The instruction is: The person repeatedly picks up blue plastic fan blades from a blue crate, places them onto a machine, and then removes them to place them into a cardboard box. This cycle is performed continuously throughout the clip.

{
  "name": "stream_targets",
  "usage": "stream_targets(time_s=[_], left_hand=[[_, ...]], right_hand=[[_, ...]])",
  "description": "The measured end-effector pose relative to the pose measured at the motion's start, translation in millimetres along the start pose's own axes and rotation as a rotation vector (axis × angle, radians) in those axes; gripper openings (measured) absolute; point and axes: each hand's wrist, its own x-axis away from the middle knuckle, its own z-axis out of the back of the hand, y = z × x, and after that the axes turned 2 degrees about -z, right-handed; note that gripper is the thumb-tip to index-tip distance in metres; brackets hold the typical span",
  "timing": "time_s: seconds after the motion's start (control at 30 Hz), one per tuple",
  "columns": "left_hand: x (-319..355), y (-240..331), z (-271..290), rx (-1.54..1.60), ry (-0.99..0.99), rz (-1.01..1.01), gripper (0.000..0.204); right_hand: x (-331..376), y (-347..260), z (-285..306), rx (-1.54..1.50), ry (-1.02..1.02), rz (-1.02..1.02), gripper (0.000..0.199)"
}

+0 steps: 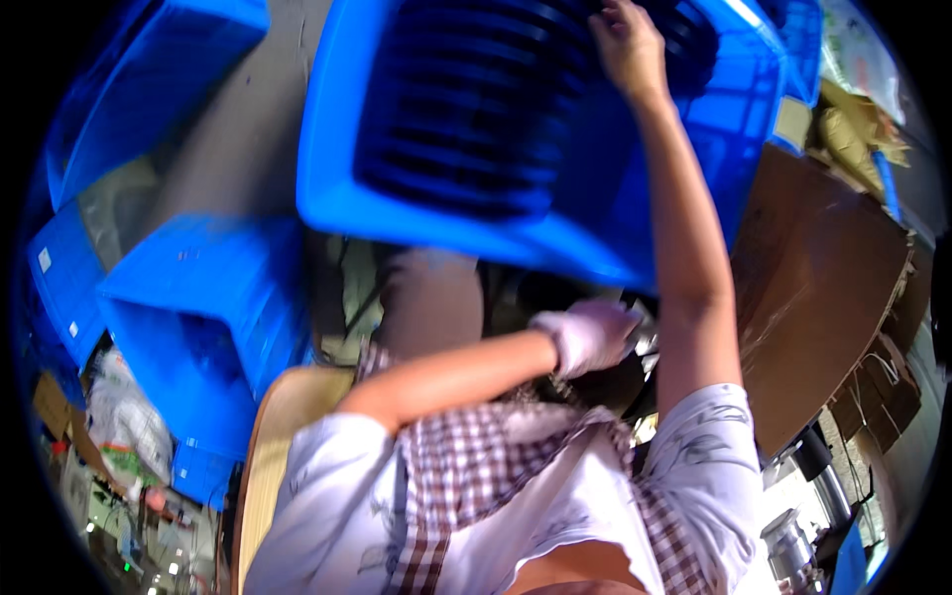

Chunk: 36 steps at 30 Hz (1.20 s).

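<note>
My right hand [633, 52], bare, reaches over a large blue plastic bin [332, 188]. Its fingers are loosely bent and a little apart, with nothing plain to see between them. Beneath and beside it, a stack of black ribbed round pieces [466, 109] fills much of the bin; motion blurs them. My left hand [592, 337] wears a pale glove and stays close to my body, below the bin's near edge. Its fingers curl toward a small shiny metal part [645, 332]; what they hold is too blurred and dark to name.
More blue bins stand at the left, one on its side [198, 288] and another farther up [149, 89]. A white plastic sack [129, 416] lies below them. At the right stands a large brown cardboard sheet [813, 288]. Machine parts [793, 535] show at the lower right.
</note>
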Motion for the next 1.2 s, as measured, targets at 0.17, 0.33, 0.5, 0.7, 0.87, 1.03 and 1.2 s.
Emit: stream_targets(time_s=[0.17, 0.33, 0.5, 0.7, 0.87, 1.03, 1.2], left_hand=[[1.0, 18.0, 8.3, -0.027, -0.158, 0.051, 0.033], [3.7, 8.5, -19.8, -0.118, -0.195, -0.007, 0.024], [6.4, 4.5, -34.3, -0.183, -0.178, -0.076, 0.019], [1.6, 9.4, -40.7, -0.202, -0.116, -0.155, 0.016], [-0.9, 0.3, -48.3, -0.178, -0.081, -0.226, 0.019], [-9.5, 11.2, -37.4, -0.204, -0.287, 0.035, 0.032], [-2.0, 3.6, -41.6, -0.179, -0.199, -0.025, 0.028]], right_hand=[[123.1, -15.3, 18.4, -0.021, -0.674, -0.165, 0.026], [189.7, -42.2, -3.2, 0.074, -0.845, -0.227, 0.025], [187.9, -32.0, -25.5, 0.271, -0.831, 0.001, 0.023], [189.4, -32.6, -33.3, 0.307, -0.78, 0.041, 0.023], [186.9, -49.0, -5.2, 0.208, -0.752, -0.146, 0.02], [200.2, -23.1, 39.7, 0.14, -0.729, -0.419, 0.021], [209.6, -37.2, 30.8, 0.001, -0.956, -0.37, 0.032]])
